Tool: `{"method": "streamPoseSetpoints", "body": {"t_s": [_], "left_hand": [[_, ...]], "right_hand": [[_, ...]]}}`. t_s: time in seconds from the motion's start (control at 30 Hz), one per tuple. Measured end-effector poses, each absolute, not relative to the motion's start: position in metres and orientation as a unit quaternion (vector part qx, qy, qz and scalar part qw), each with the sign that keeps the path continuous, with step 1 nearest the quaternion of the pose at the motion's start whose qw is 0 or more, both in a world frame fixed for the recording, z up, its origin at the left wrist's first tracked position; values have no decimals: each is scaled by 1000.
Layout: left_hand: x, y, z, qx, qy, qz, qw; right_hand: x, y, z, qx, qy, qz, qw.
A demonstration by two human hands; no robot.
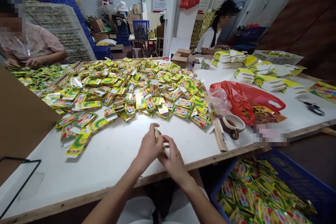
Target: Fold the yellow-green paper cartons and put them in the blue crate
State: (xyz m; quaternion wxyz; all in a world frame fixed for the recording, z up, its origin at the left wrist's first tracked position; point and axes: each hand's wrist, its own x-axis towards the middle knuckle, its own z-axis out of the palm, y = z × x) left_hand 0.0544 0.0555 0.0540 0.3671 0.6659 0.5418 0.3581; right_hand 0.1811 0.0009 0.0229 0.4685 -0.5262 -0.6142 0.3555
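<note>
Over the white tabletop (110,168), near its front edge, my left hand (150,144) and my right hand (173,159) meet around one small yellow carton (157,133). The carton stands edge-on to me, and my fingers cover most of it. Both hands are closed on it, the left at its upper part and the right on its right side. Beyond them lies a wide heap of small yellow-green printed cartons (140,100), some with white end flaps sticking out. Several cartons (78,144) lie loose at the heap's left front.
A wooden strip (219,136) borders the heap on the right. Past it are a brown cup (233,122), a red plastic bag (236,94), scissors (312,106) and stacked flat cartons (270,82). A blue crate (296,173) of packets stands below right. Two people work nearby; cardboard (23,119) rises at left.
</note>
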Motion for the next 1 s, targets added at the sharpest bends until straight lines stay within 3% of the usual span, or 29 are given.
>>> {"method": "streamPoseSetpoints", "body": {"t_s": [0.1, 0.23, 0.37, 0.6, 0.77, 1.0], "left_hand": [[51, 26, 45, 608, 495, 384, 487], [38, 14, 25, 592, 520, 423, 447], [33, 10, 14, 597, 502, 432, 453], [31, 13, 12, 608, 475, 424, 475], [35, 14, 9, 550, 446, 488, 511], [40, 4, 14, 572, 480, 476, 464]], "right_hand": [[177, 4, 15, -513, -588, 419, 463], [188, 2, 6, -479, -543, 491, 484], [197, 0, 1, -494, -520, 466, 518], [198, 16, 11, -491, -642, 402, 430], [193, 22, 9, -479, -595, 418, 492], [190, 11, 17, -463, -634, 383, 487]]}}
